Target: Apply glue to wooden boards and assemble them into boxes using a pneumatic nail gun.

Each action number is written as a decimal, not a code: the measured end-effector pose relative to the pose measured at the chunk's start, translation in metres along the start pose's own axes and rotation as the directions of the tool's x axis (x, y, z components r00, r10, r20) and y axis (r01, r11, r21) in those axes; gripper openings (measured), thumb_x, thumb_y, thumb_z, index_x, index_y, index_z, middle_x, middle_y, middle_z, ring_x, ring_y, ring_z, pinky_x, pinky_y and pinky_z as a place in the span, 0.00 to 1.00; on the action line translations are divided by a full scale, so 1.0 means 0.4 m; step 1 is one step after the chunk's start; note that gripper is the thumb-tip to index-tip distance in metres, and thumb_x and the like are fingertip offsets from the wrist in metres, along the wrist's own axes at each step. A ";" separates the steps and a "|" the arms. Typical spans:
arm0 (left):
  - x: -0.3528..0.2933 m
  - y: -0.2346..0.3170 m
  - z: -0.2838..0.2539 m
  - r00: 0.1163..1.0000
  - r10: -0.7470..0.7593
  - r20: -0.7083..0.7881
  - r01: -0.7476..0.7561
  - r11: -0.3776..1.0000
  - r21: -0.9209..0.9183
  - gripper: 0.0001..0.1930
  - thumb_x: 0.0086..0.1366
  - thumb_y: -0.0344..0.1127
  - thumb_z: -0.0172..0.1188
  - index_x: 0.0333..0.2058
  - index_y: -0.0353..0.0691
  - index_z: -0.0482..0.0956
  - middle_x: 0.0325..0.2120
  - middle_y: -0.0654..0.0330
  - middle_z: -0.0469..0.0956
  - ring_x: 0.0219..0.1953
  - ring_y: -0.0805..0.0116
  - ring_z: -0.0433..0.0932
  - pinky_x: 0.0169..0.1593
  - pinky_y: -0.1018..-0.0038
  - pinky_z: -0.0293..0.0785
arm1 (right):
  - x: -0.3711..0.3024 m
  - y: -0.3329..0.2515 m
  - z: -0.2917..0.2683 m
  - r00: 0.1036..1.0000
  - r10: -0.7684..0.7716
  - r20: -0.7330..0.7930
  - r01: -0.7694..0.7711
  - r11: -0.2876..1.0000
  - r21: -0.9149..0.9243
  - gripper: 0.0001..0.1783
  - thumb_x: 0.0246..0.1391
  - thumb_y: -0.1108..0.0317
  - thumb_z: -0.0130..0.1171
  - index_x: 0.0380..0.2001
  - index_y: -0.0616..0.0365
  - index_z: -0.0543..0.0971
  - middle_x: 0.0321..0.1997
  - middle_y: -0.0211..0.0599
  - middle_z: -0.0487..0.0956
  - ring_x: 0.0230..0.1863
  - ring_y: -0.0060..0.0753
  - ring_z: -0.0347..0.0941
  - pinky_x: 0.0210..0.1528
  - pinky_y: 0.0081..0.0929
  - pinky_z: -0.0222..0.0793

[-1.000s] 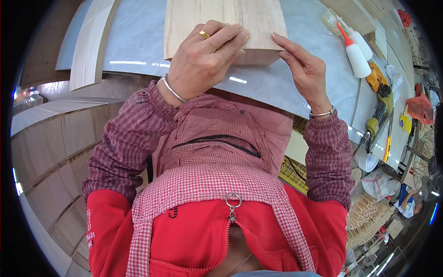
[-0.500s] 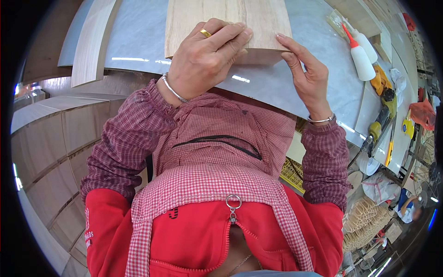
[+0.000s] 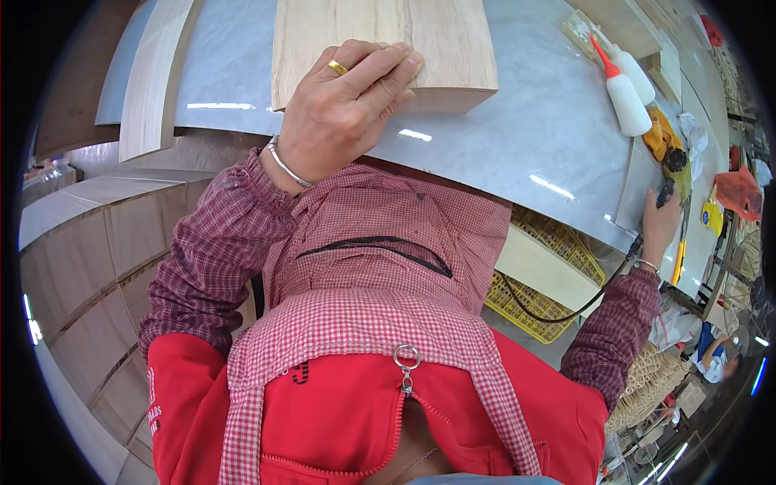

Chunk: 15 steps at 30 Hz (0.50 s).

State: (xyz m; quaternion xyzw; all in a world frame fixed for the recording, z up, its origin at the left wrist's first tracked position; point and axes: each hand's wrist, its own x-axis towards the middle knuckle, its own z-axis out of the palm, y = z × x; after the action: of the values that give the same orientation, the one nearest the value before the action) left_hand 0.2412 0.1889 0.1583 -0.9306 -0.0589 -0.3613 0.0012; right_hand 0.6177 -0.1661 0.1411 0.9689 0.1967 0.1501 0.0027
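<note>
A pale wooden block (image 3: 453,56) sits on the worktop (image 3: 501,153), the left hand (image 3: 343,117) resting fingertips at its near edge. A long board (image 3: 153,77) lies left of the block, two white bottles (image 3: 627,103) right of it. Farther right of the block, the right hand (image 3: 661,220) covers part of a corded tool (image 3: 665,193).

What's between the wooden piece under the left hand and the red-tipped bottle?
Just bare blue-grey tabletop lies between the wooden piece and bottle, in the head view.
</note>
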 end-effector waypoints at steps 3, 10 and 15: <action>0.004 0.001 0.005 1.000 -0.016 -0.004 0.016 0.999 -0.037 0.19 0.51 0.29 0.65 0.44 0.40 0.81 0.45 0.63 0.77 0.40 0.71 0.74 0.42 0.77 0.73 | 0.007 -0.077 -0.087 0.995 -0.087 0.056 0.069 0.960 0.271 0.22 0.54 0.67 0.59 0.53 0.56 0.75 0.44 0.36 0.80 0.44 0.30 0.75 0.48 0.24 0.70; -0.006 -0.005 -0.003 1.000 -0.017 -0.010 0.017 1.000 -0.022 0.19 0.50 0.29 0.65 0.44 0.39 0.81 0.45 0.63 0.77 0.40 0.71 0.74 0.42 0.77 0.73 | -0.073 -0.462 -0.199 0.747 -0.665 0.006 0.277 0.319 0.906 0.22 0.55 0.74 0.58 0.55 0.51 0.75 0.41 0.32 0.81 0.40 0.23 0.76 0.46 0.18 0.69; 0.005 -0.001 -0.001 1.000 -0.002 -0.006 0.002 1.000 -0.023 0.18 0.49 0.29 0.65 0.43 0.38 0.81 0.44 0.62 0.77 0.40 0.70 0.74 0.42 0.76 0.73 | -0.133 -0.631 -0.150 0.596 -0.769 -0.229 0.308 -0.044 0.950 0.23 0.51 0.78 0.59 0.52 0.53 0.77 0.46 0.31 0.82 0.37 0.24 0.79 0.42 0.15 0.73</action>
State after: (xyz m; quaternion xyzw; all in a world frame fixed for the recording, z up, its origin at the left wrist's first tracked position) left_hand 0.2425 0.1896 0.1600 -0.9295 -0.0559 -0.3645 -0.0096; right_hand 0.4575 0.0434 0.1666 0.5940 0.6130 -0.2058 -0.4787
